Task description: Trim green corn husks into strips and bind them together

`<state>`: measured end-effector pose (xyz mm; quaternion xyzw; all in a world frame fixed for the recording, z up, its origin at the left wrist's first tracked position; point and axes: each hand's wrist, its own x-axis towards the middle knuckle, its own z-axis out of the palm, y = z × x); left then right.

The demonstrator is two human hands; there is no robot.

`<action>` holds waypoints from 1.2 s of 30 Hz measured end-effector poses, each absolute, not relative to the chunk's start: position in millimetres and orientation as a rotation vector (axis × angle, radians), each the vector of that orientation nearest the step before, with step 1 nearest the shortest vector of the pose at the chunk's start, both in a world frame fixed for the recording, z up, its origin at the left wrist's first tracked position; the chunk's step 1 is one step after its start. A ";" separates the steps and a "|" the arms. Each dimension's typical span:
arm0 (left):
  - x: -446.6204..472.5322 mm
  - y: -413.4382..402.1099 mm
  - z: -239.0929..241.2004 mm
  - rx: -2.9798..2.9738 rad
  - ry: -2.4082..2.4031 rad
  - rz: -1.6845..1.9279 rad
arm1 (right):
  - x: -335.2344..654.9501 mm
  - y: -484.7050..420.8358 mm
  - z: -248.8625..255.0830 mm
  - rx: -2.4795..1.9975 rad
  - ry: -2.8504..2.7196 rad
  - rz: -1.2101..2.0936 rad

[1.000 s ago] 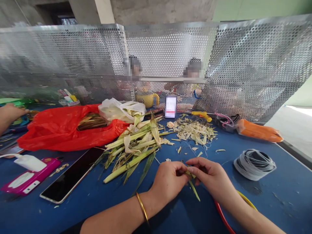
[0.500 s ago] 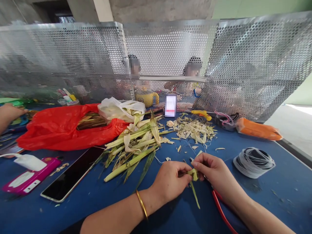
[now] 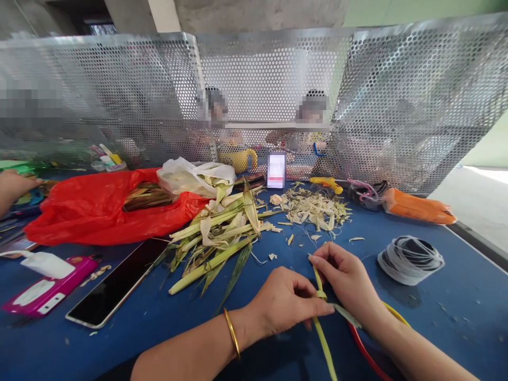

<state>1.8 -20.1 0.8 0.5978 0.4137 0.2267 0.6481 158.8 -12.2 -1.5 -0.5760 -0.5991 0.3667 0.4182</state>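
Note:
Between my hands is a narrow yellow-green corn husk strip (image 3: pixel 327 352) with a small knot or loop in it. My left hand (image 3: pixel 283 301), with a gold bangle at its wrist, pinches the strip at the knot between thumb and fingers. Higher up, my right hand (image 3: pixel 343 272) pinches the strip's upper end. A paler flat strip end (image 3: pixel 346 314) sticks out to the right of my left thumb. Under my right wrist show the red handle (image 3: pixel 367 346) and a yellow part of a tool; its head is hidden.
Corn husks (image 3: pixel 216 241) are heaped left of centre beside a red plastic bag (image 3: pixel 95 206). Shredded husk scraps (image 3: pixel 315 206) lie ahead. A spool of white string (image 3: pixel 410 260) stands right; a phone (image 3: pixel 119 283) and purple power strip (image 3: pixel 59 286) lie left. A perforated metal screen (image 3: pixel 273 79) borders the back.
The crumpled husk between my fingers is now drawn into a longer strip with a knot. My right hand has moved slightly up along it, and the tool's metal tip no longer shows.

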 end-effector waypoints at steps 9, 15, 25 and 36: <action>-0.7 -15.1 -0.7 1.386 0.992 0.579 | 161.1 -6.7 1.1 -1.322 -1.434 1.012; -10.2 4.3 4.5 1.338 1.105 0.823 | 168.9 -5.0 6.4 -1.339 -1.729 1.053; -5.5 2.8 6.8 1.052 1.124 0.684 | 172.5 0.8 -16.1 -1.552 -1.715 0.731; -6.4 6.7 -5.6 0.943 1.057 0.866 | 153.2 -27.2 3.7 -0.746 -2.670 -0.441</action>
